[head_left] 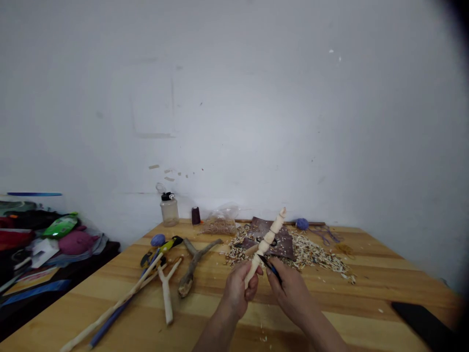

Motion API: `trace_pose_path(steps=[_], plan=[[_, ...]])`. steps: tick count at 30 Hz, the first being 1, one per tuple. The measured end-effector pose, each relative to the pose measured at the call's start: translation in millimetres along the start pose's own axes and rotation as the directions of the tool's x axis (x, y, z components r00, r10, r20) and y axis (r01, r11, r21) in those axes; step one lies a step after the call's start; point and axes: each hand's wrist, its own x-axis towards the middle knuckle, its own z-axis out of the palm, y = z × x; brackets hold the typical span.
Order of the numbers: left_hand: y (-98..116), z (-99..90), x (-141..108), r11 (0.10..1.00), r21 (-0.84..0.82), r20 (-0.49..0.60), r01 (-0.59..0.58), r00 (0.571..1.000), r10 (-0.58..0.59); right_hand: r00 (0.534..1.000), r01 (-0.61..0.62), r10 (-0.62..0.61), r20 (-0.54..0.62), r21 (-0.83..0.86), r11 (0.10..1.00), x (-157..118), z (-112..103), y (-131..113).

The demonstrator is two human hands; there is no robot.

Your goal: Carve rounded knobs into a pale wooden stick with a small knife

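My left hand [238, 289] is closed around the lower part of a pale carved wooden stick [268, 238]. The stick tilts up and to the right, with notches cut around it along its length. My right hand [289, 288] grips a carving knife [271, 268] with a dark handle. The dark blade points up and left and meets the stick just above my left hand. Behind the stick lies a brown sheet [286, 244] strewn with wood shavings [315, 252].
To the left lie a peeled forked stick [166, 296], a forked branch with bark [194, 264] and long sticks [110, 310]. A bottle [170, 211], thread spool [196, 215] and plastic bag [220, 222] stand along the wall. A purple yarn ball [302, 224] and black phone-like slab [421, 325] are right.
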Motion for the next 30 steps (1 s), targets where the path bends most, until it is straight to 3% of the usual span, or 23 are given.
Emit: trace_pose_path(steps=[5, 16, 20, 23, 26, 28, 30], plan=[[-1, 0.5, -1, 0.996, 0.041, 0.029, -0.079, 0.997, 0.078, 1.000, 0.017, -0.015, 0.028, -0.060, 0.998, -1, 1, -2], [-1, -2.0, 1, 0.996, 0.049, 0.084, -0.072, 0.994, 0.068, 0.999, 0.035, -0.035, 0.005, -0.116, 0.993, -2, -1, -3], [-1, -3.2, 3, 0.972, 0.201, 0.061, -0.119, 0.992, 0.109, 1.000, 0.014, -0.013, 0.007, -0.222, 0.975, -3, 0, -6], [2, -3.3, 1, 0.836, 0.482, 0.047, -0.262, 0.961, 0.274, 1.000, -0.013, 0.010, -0.011, -0.330, 0.944, -3, 2, -8], [5, -3.5, -3, 0.574, 0.730, 0.115, -0.370, 0.895, 0.431, 0.999, -0.038, 0.038, -0.008, -0.390, 0.920, -3, 5, -11], [5, -3.6, -5, 0.468, 0.796, 0.155, -0.385, 0.876, 0.457, 0.998, -0.054, 0.061, 0.007, -0.390, 0.919, -2, 5, -13], [5, -3.2, -6, 0.424, 0.825, 0.165, -0.374, 0.877, 0.452, 0.996, -0.073, 0.088, 0.024, -0.366, 0.928, -2, 4, -14]])
